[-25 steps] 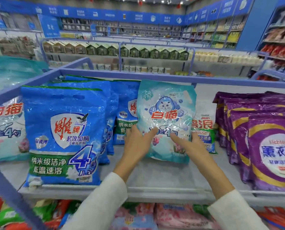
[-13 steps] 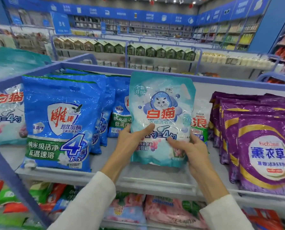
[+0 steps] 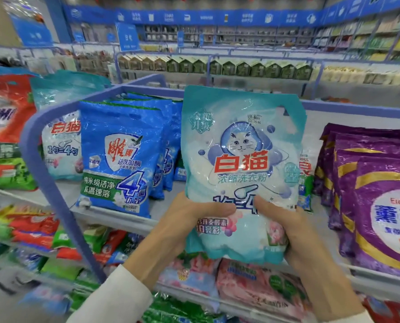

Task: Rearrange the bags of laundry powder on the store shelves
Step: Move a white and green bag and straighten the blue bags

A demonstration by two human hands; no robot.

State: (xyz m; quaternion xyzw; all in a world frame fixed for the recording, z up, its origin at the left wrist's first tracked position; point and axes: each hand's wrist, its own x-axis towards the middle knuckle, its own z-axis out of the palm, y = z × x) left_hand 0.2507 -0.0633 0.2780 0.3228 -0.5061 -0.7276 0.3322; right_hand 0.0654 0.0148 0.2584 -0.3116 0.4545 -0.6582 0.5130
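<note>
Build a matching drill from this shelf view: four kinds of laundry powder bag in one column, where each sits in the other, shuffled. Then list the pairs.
Things
1. nearest teal cat-logo bag
2. blue bags
3. purple bags
4. red bag

Places
A. standing at the right end of the shelf
B. far left, beyond the blue rail
C. gripped by the left hand and the right hand
D. standing in a row just right of the blue rail

Pairs: 1-C, 2-D, 3-A, 4-B
</note>
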